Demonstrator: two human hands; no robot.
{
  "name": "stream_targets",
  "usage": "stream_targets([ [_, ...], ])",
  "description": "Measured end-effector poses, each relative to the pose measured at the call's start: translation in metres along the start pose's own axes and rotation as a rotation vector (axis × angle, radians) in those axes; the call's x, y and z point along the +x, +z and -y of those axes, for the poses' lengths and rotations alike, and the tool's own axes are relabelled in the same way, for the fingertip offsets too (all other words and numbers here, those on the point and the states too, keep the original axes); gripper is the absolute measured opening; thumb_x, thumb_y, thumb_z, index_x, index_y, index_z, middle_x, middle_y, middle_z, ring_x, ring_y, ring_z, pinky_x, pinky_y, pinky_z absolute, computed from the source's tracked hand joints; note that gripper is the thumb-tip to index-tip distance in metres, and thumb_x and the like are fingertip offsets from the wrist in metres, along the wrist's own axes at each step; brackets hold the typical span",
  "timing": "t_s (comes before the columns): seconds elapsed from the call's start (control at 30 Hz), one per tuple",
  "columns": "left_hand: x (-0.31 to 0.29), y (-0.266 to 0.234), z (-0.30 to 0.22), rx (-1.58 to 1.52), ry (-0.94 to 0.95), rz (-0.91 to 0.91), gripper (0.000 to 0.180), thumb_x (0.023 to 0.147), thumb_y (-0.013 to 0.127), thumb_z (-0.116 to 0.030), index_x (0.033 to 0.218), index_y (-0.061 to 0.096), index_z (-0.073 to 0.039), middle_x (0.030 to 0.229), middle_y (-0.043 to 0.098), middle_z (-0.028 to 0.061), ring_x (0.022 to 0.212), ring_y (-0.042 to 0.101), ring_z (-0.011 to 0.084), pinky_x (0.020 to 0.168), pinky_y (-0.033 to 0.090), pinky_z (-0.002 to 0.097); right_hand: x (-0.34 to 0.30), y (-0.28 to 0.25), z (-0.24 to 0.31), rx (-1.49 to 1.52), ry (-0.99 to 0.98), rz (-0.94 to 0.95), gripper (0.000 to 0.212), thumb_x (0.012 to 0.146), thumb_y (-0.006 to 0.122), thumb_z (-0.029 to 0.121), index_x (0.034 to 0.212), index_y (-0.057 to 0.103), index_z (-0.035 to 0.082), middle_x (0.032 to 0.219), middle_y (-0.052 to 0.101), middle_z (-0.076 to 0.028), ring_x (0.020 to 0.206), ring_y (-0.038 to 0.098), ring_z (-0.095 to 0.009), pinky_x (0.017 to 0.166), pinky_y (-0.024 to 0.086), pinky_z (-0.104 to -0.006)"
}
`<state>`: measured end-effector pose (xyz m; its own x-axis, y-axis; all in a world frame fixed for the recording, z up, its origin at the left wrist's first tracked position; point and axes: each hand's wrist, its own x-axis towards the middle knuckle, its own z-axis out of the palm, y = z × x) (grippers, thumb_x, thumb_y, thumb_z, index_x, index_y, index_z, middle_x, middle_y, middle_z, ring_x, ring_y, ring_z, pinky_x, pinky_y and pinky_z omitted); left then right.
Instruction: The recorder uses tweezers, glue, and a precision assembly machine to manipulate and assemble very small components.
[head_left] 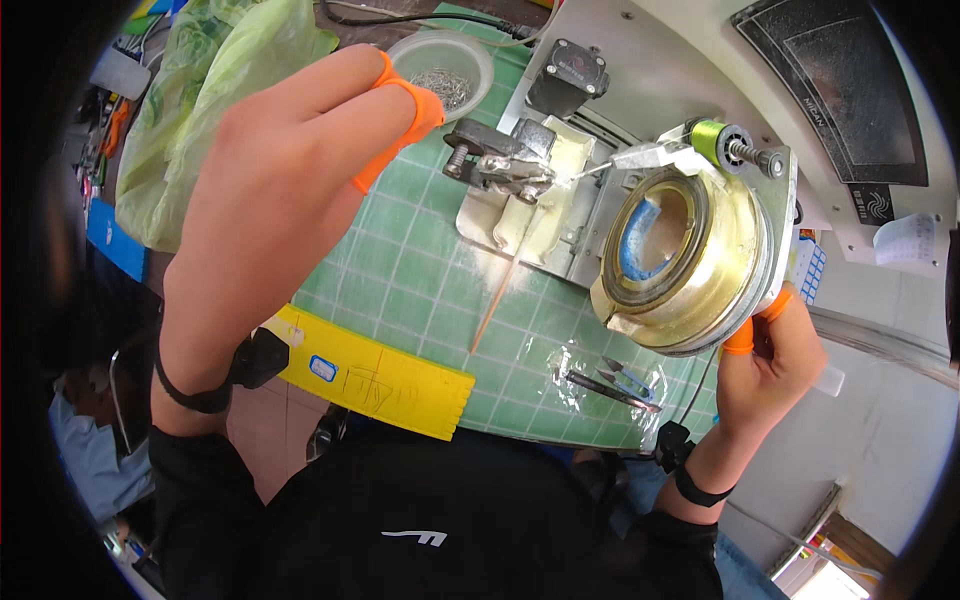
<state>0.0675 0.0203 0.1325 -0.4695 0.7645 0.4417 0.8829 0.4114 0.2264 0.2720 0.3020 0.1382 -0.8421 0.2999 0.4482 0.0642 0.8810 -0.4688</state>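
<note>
My left hand [290, 165] is raised over the left of the green gridded mat, orange finger cots on its fingers. Those fingers are bent and pressed together beside a white bowl [478, 62] of small metal bits; anything between the tips is hidden. At the lower right of a bench machine, my right hand [765, 365], also with orange cots, curls its fingers against the underside of a round brass-coloured drum [685, 285]. Its fingertips are partly hidden there. Left of the drum stands a small metal clamp mechanism [505, 165]. A thin brown stick [490, 310] slants down from it.
A yellow ruler-like strip [410, 392] lies along the mat's near edge. Small blue-handled snips [628, 380] rest on clear plastic near the front right. A green plastic bag [165, 165] fills the back left. The machine's pale housing [680, 50] and dark screen [850, 90] rise at the right.
</note>
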Motion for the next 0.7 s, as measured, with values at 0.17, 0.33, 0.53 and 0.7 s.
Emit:
stream_targets([
  [0.17,0.000,0.012,0.006,-0.051,-0.011,0.013,0.020,0.083,0.074,-0.002,0.103,0.073,-0.001,0.087,0.059,0.0109,0.073,0.061,0.0280,0.061,0.047,0.0339,-0.004,0.002,-0.004,-0.071,-0.023,0.011,0.014,0.076,0.075,-0.004,0.088,0.068,-0.001,0.069,0.053,-0.005,0.058,0.047,-0.012,0.054,0.035,-0.0242],
  [0.33,-0.003,0.009,0.005,-0.040,0.023,-0.096,0.022,0.078,0.077,0.001,0.100,0.074,-0.001,0.086,0.060,0.0106,0.071,0.062,0.0272,0.058,0.047,0.0328,-0.006,0.000,0.004,-0.045,0.035,-0.037,0.015,0.075,0.074,-0.006,0.088,0.069,-0.001,0.068,0.052,-0.005,0.056,0.046,-0.012,0.052,0.034,-0.0237],
  [0.53,-0.002,0.014,0.006,-0.084,0.011,-0.091,0.022,0.078,0.077,0.003,0.099,0.074,0.000,0.086,0.061,0.0103,0.070,0.063,0.0263,0.058,0.048,0.0319,-0.009,0.001,0.004,-0.048,0.042,-0.009,0.017,0.074,0.072,-0.008,0.088,0.069,-0.001,0.069,0.053,-0.006,0.056,0.047,-0.012,0.053,0.035,-0.0239],
  [0.7,-0.009,0.026,0.011,-0.140,-0.022,-0.080,0.023,0.079,0.076,0.005,0.101,0.075,0.000,0.086,0.060,0.0107,0.071,0.064,0.0262,0.059,0.049,0.0319,-0.012,0.005,0.006,-0.054,0.054,0.031,0.015,0.074,0.071,-0.009,0.086,0.066,-0.001,0.069,0.053,-0.008,0.056,0.049,-0.017,0.053,0.038,-0.0254],
])
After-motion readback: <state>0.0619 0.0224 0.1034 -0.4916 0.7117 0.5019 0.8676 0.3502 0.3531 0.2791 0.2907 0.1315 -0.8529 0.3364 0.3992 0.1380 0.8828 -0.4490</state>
